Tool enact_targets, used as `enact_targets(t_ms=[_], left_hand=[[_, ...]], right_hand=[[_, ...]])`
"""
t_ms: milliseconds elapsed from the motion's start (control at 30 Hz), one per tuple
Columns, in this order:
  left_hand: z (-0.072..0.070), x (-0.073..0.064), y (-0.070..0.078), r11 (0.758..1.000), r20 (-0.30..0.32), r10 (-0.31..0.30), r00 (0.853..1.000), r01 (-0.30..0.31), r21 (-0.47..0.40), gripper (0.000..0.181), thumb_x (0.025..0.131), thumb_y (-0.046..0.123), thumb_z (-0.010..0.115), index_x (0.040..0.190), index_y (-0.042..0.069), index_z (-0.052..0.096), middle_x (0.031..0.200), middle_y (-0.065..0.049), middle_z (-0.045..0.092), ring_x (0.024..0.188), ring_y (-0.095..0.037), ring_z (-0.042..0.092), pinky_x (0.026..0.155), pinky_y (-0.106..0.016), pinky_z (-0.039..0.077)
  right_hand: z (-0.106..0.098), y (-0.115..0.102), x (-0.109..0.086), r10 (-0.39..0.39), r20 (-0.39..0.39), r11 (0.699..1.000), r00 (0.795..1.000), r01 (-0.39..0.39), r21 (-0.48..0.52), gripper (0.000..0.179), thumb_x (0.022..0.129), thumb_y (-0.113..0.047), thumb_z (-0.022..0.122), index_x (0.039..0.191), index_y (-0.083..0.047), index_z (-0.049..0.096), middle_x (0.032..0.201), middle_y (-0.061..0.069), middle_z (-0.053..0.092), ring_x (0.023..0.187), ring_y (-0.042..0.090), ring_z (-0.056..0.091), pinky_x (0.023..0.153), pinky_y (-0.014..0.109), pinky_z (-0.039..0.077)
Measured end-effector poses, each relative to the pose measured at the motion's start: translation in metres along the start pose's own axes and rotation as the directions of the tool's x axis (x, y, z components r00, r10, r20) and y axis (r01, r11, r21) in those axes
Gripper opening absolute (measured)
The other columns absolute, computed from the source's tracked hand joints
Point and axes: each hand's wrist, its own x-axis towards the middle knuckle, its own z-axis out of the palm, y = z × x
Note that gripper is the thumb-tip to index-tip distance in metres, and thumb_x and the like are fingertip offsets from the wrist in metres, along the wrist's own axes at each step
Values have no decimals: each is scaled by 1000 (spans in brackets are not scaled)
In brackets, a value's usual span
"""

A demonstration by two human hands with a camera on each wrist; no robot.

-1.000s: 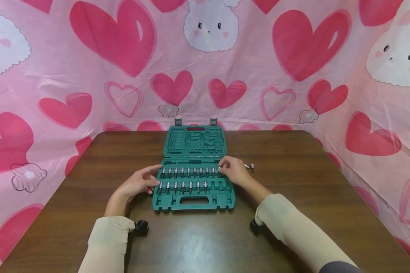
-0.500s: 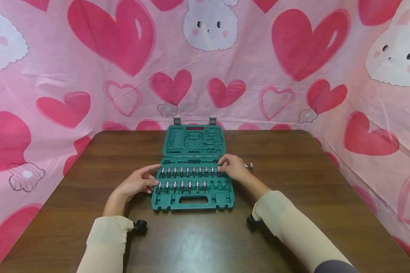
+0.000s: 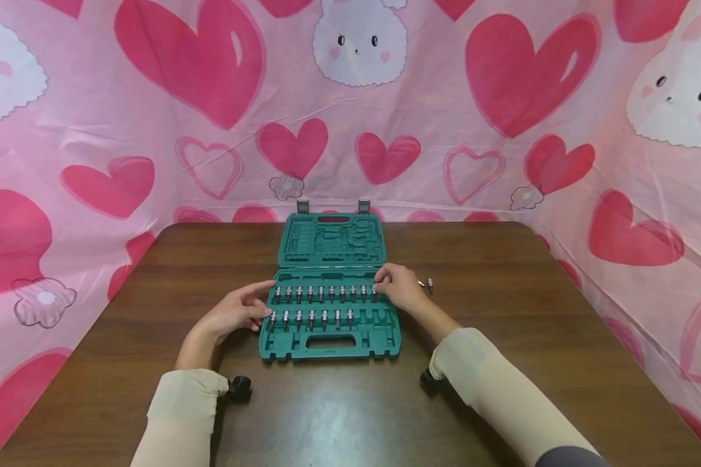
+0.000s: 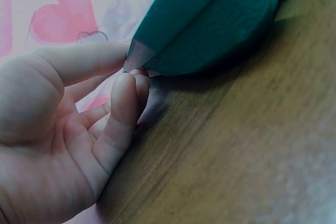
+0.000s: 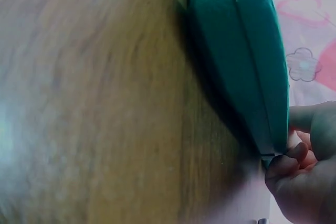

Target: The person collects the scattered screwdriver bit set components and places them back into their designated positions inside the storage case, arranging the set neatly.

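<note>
A green plastic tool case (image 3: 292, 342) lies open on the table, its moulded lid leaning back. Two rows of silver bit sockets (image 3: 321, 295) with dark tips fill much of its base. My right hand (image 3: 402, 288) pinches the bit socket (image 3: 375, 295) at the right end of the upper row; fingertips partly cover it. My left hand (image 3: 233, 312) holds the case's left edge, index finger along the rim and thumb lower down. In the left wrist view the thumb and fingers meet at the case wall (image 4: 210, 30). The right wrist view shows the right hand (image 5: 310, 156) beyond the case's side.
Loose bit sockets (image 3: 430, 285) lie on the brown wooden table (image 3: 339, 408), just right of my right hand. Vacant slots (image 3: 376, 316) show at the right end of the lower row. A pink heart-patterned cloth (image 3: 432, 175) hangs behind the table.
Hands and case keep nearly the same places. The head view has shifted very slightly; the right hand stays on the same bit socket.
</note>
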Motion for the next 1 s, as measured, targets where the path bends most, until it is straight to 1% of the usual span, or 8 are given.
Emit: enact_targets(t_ms=[300,500,600,767,833,933,1000], left_hand=[[1,-1,1,1000,7,9,1000,-9,8,64,93,11,65,150,10,36,94,-14,66,76,-24,60,67,-34,55],[2,-1,0,1000,12,23,1000,-23,7,64,93,10,65,150,9,36,93,-15,65,75,-24,60,66,-33,55],[2,-1,0,999,27,39,999,-39,12,65,94,11,64,151,7,34,93,-14,65,76,-24,60,67,-33,55],[3,0,2,1000,11,26,1000,-26,11,64,93,12,65,150,10,36,93,-14,66,77,-24,61,68,-34,55],[3,0,2,1000,5,17,1000,-17,10,64,93,11,65,150,11,37,93,-14,66,77,-24,61,67,-33,55],[2,-1,2,1000,13,20,1000,-21,7,64,93,11,65,150,9,36,93,-15,65,76,-24,60,67,-33,55],[1,-2,2,1000,17,22,1000,-22,8,65,93,11,65,151,8,35,93,-15,65,76,-24,60,67,-33,55]], right_hand=[[3,2,-1,-7,-16,1000,1000,7,-15,7,90,-12,70,89,-8,64,71,5,56,66,19,52,58,31,44],[0,7,-1,-50,-1,999,999,50,5,7,90,-13,70,92,-8,65,71,4,56,66,20,52,57,32,44],[-3,12,-1,-61,8,997,998,61,39,8,90,-15,70,94,-8,67,71,4,57,67,20,53,60,33,45],[-11,16,-3,-81,23,991,996,78,110,9,91,-14,70,97,-8,68,75,4,61,72,21,55,65,34,46],[-13,16,-3,-78,42,988,996,72,134,9,91,-14,69,98,-8,68,76,6,61,73,23,55,66,34,47],[-16,17,-4,-69,69,986,995,57,155,10,92,-14,68,100,-8,68,77,7,61,74,24,56,66,35,48],[-17,18,-3,-61,68,987,996,50,153,10,92,-14,68,100,-8,68,77,7,62,74,25,56,65,34,49]])
